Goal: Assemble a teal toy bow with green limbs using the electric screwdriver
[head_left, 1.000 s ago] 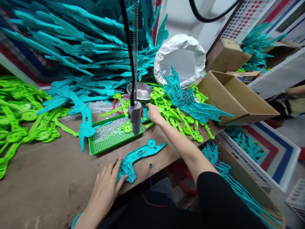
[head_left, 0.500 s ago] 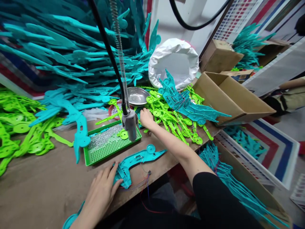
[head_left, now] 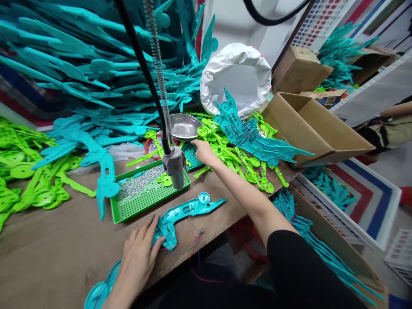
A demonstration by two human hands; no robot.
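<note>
One curved teal plastic shell [head_left: 182, 210] lies by the table's [head_left: 80, 244] front edge, its red and blue wires [head_left: 198, 253] trailing over that edge. The left hand [head_left: 139, 249] rests across its left end, thumb and forefinger touching it; whether it grips cannot be told. The right hand [head_left: 204, 152], well apart from the left, is at a small teal basket [head_left: 190, 159] farther from that edge; its grasp is hidden. A green tray [head_left: 154, 201] behind the shell holds silvery metal bits [head_left: 138, 184].
</note>
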